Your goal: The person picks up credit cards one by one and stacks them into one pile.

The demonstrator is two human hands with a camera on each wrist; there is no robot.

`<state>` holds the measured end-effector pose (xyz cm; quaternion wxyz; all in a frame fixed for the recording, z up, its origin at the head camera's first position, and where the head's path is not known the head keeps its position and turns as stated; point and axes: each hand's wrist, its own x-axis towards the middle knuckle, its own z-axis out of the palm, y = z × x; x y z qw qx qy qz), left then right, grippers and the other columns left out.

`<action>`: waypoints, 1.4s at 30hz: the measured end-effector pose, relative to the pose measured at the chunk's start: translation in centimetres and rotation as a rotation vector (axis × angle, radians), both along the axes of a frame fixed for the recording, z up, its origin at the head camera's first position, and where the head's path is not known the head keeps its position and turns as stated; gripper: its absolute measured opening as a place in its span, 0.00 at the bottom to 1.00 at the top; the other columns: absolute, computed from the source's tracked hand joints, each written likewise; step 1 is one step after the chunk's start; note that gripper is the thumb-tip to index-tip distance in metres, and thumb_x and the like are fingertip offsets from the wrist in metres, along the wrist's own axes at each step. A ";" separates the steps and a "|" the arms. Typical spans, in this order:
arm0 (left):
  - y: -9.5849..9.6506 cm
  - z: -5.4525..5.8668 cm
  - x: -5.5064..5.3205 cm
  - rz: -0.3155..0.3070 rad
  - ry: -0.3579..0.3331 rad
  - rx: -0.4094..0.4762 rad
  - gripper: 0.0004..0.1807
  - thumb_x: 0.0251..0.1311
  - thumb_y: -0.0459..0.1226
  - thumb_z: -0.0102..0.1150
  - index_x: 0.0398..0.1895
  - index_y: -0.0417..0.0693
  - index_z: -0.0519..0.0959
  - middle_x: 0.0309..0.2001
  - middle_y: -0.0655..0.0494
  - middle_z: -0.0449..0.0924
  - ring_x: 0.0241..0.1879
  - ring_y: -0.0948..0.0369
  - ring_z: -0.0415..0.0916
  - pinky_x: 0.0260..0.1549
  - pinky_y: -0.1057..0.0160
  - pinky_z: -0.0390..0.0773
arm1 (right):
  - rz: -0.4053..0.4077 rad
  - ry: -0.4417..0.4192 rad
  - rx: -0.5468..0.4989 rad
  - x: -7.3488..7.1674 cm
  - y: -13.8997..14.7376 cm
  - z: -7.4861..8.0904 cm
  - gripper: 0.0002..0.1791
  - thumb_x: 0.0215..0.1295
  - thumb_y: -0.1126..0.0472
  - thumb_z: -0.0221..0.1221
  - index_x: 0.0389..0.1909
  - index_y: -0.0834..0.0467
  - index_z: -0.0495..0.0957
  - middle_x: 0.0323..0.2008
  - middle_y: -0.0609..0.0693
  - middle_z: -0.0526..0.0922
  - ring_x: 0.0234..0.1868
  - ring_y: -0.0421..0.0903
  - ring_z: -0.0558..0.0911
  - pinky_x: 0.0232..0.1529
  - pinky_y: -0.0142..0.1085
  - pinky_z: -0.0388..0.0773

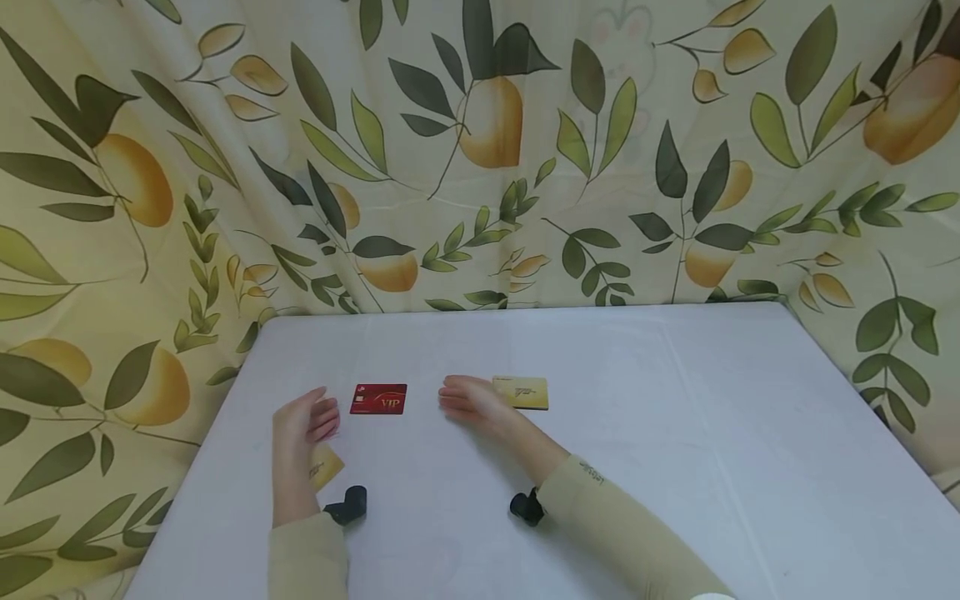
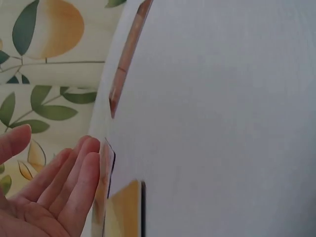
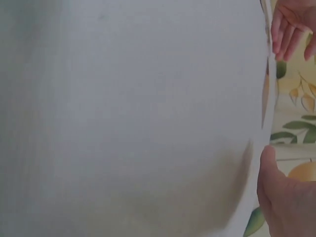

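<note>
Two grips relaxed, fingers (image 2: 81, 192) loosely straight — left hand (image 1: 298, 421) by a partly covered gold card (image 1: 327, 468), right hand (image 1: 474, 400) partly over another gold card (image 1: 534, 395), contact impossible to tell. Red VIP card (image 1: 378, 399) lying flat in the gap between — table edge (image 1: 206, 454) near on the left, loads of bare white tabletop (image 1: 675, 425) off right.

I note a tan left sleeve (image 1: 307, 560), lower left; tan right sleeve (image 1: 633, 529), lower centre-right, small dark lettering (image 1: 591, 472). Black camera (image 1: 351, 505) at each wrist.
</note>
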<state>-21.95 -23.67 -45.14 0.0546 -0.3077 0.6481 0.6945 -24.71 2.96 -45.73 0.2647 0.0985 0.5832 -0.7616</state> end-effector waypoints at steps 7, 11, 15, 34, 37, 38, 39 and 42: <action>-0.7 -0.5 -0.1 0.003 0.001 0.026 0.33 0.62 0.46 0.51 0.65 0.37 0.59 0.45 0.48 0.79 0.39 0.60 0.81 0.43 0.64 0.78 | -0.006 -0.026 -0.014 0.1 -1.5 -0.8 0.23 0.68 0.62 0.45 0.62 0.67 0.61 0.59 0.66 0.67 0.60 0.58 0.69 0.59 0.45 0.68; -0.6 -0.6 -0.2 0.001 0.007 0.014 0.32 0.62 0.47 0.52 0.65 0.38 0.60 0.46 0.47 0.79 0.40 0.60 0.81 0.41 0.65 0.79 | -0.004 -0.046 -0.069 0.4 -2.4 -0.9 0.26 0.69 0.58 0.46 0.64 0.67 0.57 0.60 0.66 0.66 0.61 0.57 0.67 0.60 0.45 0.66; -0.2 -0.6 -0.3 -0.046 0.005 0.004 0.32 0.62 0.47 0.52 0.65 0.40 0.61 0.53 0.43 0.75 0.42 0.60 0.80 0.42 0.65 0.79 | -0.001 -0.063 -0.130 0.8 -3.2 -1.2 0.29 0.70 0.55 0.45 0.65 0.67 0.55 0.60 0.66 0.66 0.62 0.57 0.67 0.61 0.47 0.66; 0.2 -0.6 -0.2 -0.132 -0.012 0.066 0.35 0.61 0.53 0.49 0.65 0.39 0.61 0.59 0.41 0.68 0.48 0.59 0.77 0.44 0.62 0.78 | 0.039 -0.044 -0.235 1.6 -4.7 -1.7 0.32 0.71 0.53 0.42 0.68 0.67 0.48 0.63 0.66 0.62 0.63 0.58 0.64 0.61 0.50 0.64; 0.2 -0.5 0.0 -0.136 -0.025 0.091 0.38 0.60 0.55 0.50 0.65 0.38 0.60 0.58 0.43 0.71 0.47 0.59 0.78 0.45 0.62 0.78 | 0.031 -0.044 -0.225 1.5 -4.7 -1.6 0.31 0.70 0.53 0.43 0.67 0.67 0.50 0.62 0.66 0.63 0.63 0.58 0.64 0.61 0.50 0.64; 0.1 -0.5 0.0 -0.139 -0.027 0.099 0.38 0.59 0.56 0.51 0.64 0.38 0.60 0.57 0.43 0.72 0.47 0.59 0.78 0.45 0.62 0.78 | 0.031 -0.042 -0.219 1.5 -4.7 -1.6 0.31 0.70 0.53 0.43 0.67 0.67 0.51 0.62 0.66 0.63 0.63 0.58 0.64 0.61 0.50 0.64; 0.1 -0.5 0.1 -0.141 -0.029 0.112 0.39 0.58 0.56 0.51 0.65 0.38 0.60 0.56 0.44 0.73 0.47 0.59 0.78 0.45 0.62 0.78 | 0.030 -0.039 -0.212 1.5 -4.7 -1.6 0.31 0.70 0.53 0.43 0.67 0.67 0.51 0.62 0.66 0.63 0.63 0.58 0.64 0.62 0.50 0.63; 0.0 -0.6 0.3 -0.148 -0.028 0.136 0.43 0.55 0.59 0.53 0.64 0.38 0.60 0.52 0.46 0.76 0.46 0.58 0.79 0.45 0.61 0.78 | 0.034 -0.027 -0.188 1.5 -4.6 -1.5 0.30 0.70 0.53 0.43 0.66 0.68 0.53 0.62 0.65 0.64 0.63 0.59 0.65 0.62 0.49 0.63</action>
